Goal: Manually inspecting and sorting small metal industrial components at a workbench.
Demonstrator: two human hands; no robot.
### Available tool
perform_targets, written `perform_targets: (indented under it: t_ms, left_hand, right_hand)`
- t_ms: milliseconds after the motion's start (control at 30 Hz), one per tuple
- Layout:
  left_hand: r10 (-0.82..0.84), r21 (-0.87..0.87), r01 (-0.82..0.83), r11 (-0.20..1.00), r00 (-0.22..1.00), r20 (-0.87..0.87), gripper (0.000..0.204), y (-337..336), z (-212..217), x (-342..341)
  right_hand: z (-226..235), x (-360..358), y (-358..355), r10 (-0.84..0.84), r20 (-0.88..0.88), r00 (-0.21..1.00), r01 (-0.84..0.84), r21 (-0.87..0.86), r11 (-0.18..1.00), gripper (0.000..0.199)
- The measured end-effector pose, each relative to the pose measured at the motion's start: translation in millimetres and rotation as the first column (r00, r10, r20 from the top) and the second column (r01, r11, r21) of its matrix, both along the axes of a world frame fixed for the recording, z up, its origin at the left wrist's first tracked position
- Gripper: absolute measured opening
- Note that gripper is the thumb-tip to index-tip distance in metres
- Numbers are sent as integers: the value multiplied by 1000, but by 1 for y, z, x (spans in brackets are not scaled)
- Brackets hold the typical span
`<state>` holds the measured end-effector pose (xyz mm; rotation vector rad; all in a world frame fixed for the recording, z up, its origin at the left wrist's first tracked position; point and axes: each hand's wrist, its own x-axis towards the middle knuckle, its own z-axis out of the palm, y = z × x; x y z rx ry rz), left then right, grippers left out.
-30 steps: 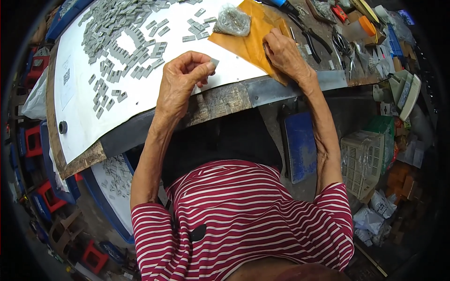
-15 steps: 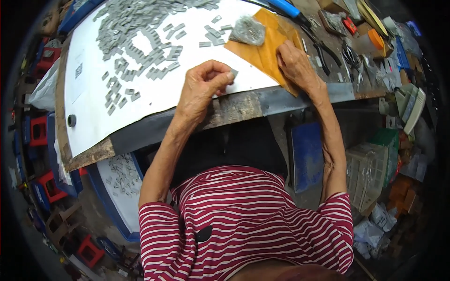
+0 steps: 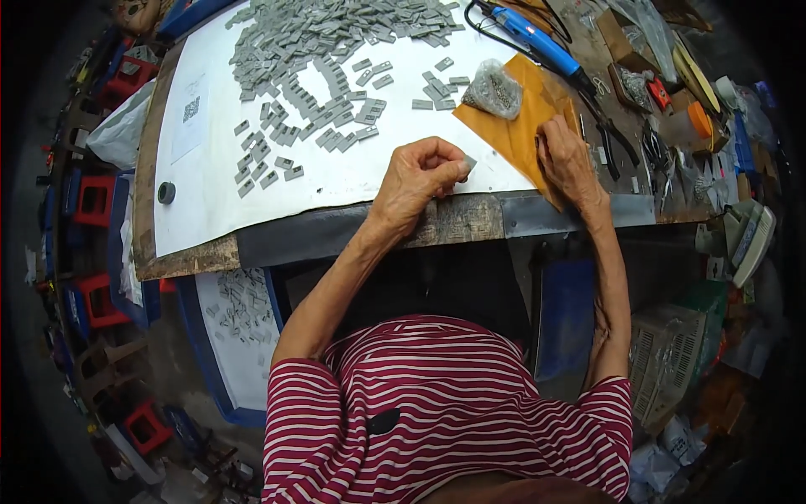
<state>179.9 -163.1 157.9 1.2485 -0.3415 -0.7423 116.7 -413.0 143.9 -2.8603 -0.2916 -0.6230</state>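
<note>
My left hand (image 3: 416,183) is closed near the table's front edge, pinching a small flat grey metal piece (image 3: 469,161) between thumb and fingertips. To its right, my right hand (image 3: 568,165) rests over an orange-yellow sheet (image 3: 509,141) with its fingers curled together; whatever lies in them is hidden. A clear plastic bag of tiny metal parts (image 3: 494,91) sits on the sheet, beyond both hands. Many similar grey pieces form a heap (image 3: 336,38) at the far side of the white paper (image 3: 227,168), and short rows of them (image 3: 340,113) lie nearer.
A blue-handled corded tool (image 3: 531,35) and black-handled pliers (image 3: 617,147) lie right of the sheet. Small boxes and hand tools crowd the table's right end. A black ring (image 3: 166,192) sits at the left. Below, a blue-rimmed tray (image 3: 210,336) holds more small pieces.
The whole view has shifted, so table and hands appear farther right. Both hands keep nearly the same pose, the left still pinching the grey piece.
</note>
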Motion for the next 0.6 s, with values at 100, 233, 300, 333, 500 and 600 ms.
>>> perform_targets:
  t_ms: [100,233,300,333,500,600]
  left_hand:
    - [-20,12,20,1000,999,-26,11,1,0,1]
    - [-21,0,21,1000,998,-64,13,3,-4,-1]
    - [-25,-7,25,1000,998,-65,13,4,-6,-1]
    - [-34,-16,33,999,997,-69,13,3,-7,-1]
    - [-33,-6,32,999,998,-49,13,3,-8,-1]
    - [-30,-5,29,1000,998,-59,13,4,-8,-2]
  right_hand:
    - [-1,1,-1,-23,14,1000,23,-5,1000,11]
    - [-2,1,0,-30,40,999,30,5,1000,13]
    - [0,0,1,-35,33,999,35,16,999,14]
    - [1,-1,1,-45,21,999,44,24,999,14]
    - [-1,-2,0,-40,7,999,40,9,999,15]
    - [-1,-2,1,-37,3,999,37,15,999,16]
